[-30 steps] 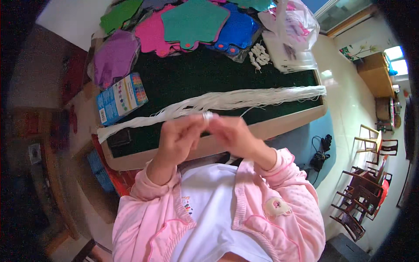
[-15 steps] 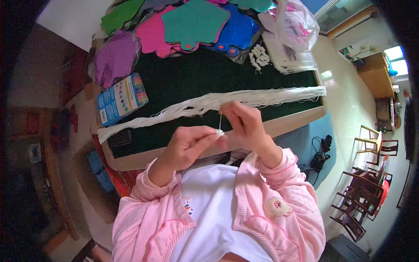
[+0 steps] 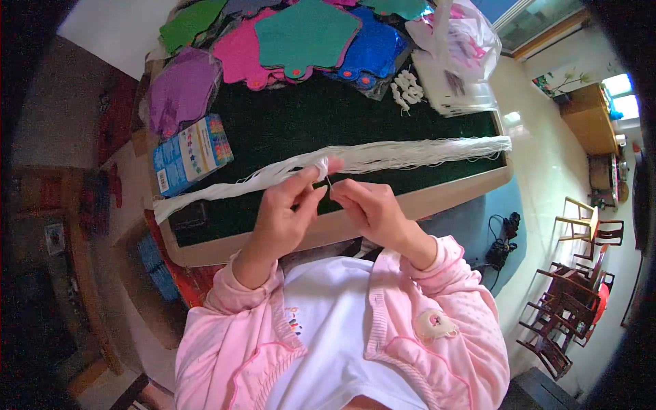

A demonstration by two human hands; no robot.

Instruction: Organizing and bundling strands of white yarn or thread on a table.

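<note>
White string (image 3: 322,169) is wrapped round a raised finger of my left hand (image 3: 281,210), whose thumb and fingers are closed on it just above the tabletop. Opposite it, the fingertips of my right hand (image 3: 370,209) pinch a short taut length of the same string. Behind both hands a long skein of white string (image 3: 417,152) stretches across the dark green tabletop (image 3: 294,113), and my left fingertips overlap it in view. Several small white string bundles (image 3: 408,90) lie at the far right of the table.
Felt-like shaped pieces in teal (image 3: 307,34), purple (image 3: 181,92) and other colours cover the far side. At left lies a blue printed package (image 3: 193,155). Clear plastic bags (image 3: 465,51) sit at the back right. The table's pale raised rim (image 3: 444,191) runs before me.
My left hand has turned and risen, with its wrapped finger now pointing up and away. My right hand has come down and slightly left, drawing the string's end beside the left fingers.
</note>
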